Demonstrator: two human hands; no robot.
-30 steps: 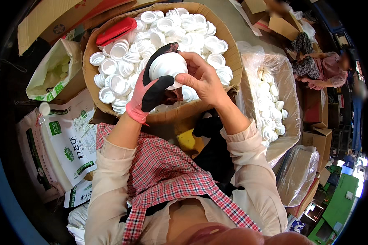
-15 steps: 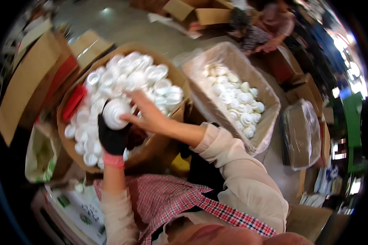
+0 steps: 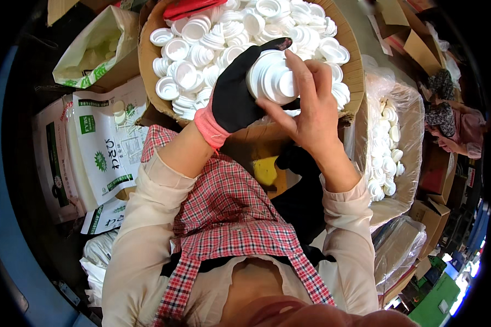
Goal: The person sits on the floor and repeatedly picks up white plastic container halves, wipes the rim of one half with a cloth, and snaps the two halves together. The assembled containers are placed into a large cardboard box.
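My left hand (image 3: 233, 98), in a black glove with a pink cuff, is closed around a round white plastic piece (image 3: 271, 77) with stepped rings, like a cap. The bare right hand (image 3: 314, 103) grips the same piece from the right, thumb at its lower edge and index finger at its upper right. Both hands are over the near side of a big cardboard box (image 3: 355, 65). Heaped in that box are many similar white ringed pieces (image 3: 223, 38), some turned with their hollow side up. A red item (image 3: 190, 7) rests on the heap at the far left.
To the right stands a plastic-lined carton (image 3: 410, 120) with smaller white pieces (image 3: 384, 163). Printed white bags (image 3: 106, 144) lie at left, below an open sack (image 3: 101, 49). Another person (image 3: 458, 128) sits at far right among cartons.
The view has swung, so the boxes and hands appear shifted. Both hands still have a white ringed piece between them; the right hand's fingers have shifted around its edge.
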